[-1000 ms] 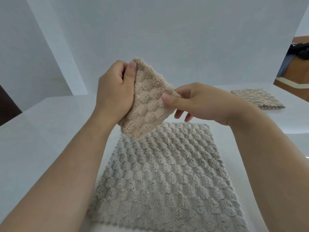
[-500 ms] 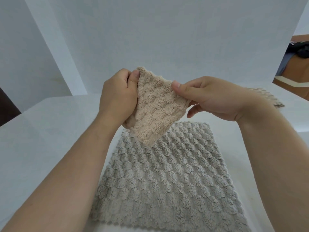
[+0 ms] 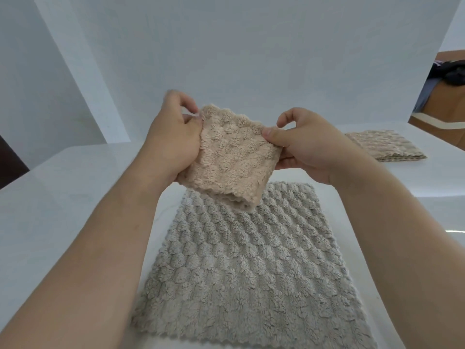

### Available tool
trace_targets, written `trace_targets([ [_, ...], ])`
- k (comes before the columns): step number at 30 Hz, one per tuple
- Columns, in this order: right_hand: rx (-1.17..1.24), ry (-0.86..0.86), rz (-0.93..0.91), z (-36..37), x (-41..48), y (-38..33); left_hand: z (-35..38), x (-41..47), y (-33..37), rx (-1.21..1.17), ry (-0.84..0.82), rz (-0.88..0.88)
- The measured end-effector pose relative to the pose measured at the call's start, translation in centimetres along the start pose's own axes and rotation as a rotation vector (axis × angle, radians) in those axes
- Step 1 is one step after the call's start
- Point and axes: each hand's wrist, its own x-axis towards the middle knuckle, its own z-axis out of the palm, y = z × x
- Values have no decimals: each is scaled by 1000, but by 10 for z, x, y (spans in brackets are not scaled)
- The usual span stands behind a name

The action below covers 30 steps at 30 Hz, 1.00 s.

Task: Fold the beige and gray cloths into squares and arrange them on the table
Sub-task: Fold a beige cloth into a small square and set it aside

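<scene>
Holding folded beige cloth [image 3: 230,159] in the air above the flat gray cloth [image 3: 251,260]: left hand [image 3: 173,139] and right hand [image 3: 304,144] pinch opposite top corners, probably squaring edges. Folded stack [image 3: 385,146] lies far right on table [image 3: 63,197].

A plain white wall [image 3: 251,46] rises behind the left hand [image 3: 173,142] and the right hand [image 3: 304,144]. Up and to the left of the left hand, a white upright panel [image 3: 83,71] slants across it. Further left, at the frame's edge, is a dark brown strip [image 3: 8,162]. Far right of the right hand, past the wall's edge, stands brown wooden furniture [image 3: 450,104]. A dark garment [image 3: 453,71] is heaped on it, with blue-grey fabric [image 3: 425,94] beside it and a pale strap [image 3: 442,125] lower down.
</scene>
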Motion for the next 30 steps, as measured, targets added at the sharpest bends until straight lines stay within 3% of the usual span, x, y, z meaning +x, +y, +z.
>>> trace_targets([
  [4,-34,42,41,6,4,9,5,-10,9,78,-69,21],
  [12,-51,79,109,25,5,24,5,-13,13,-59,-196,-117],
  [19,-139,-103,206,35,-2,15,0,1,1,-174,-14,-309],
  [25,-207,-311,211,38,-9,12,-2,5,-4,-305,127,-339],
  [30,-291,-209,188,51,-8,18,0,8,-5,-349,182,-335],
])
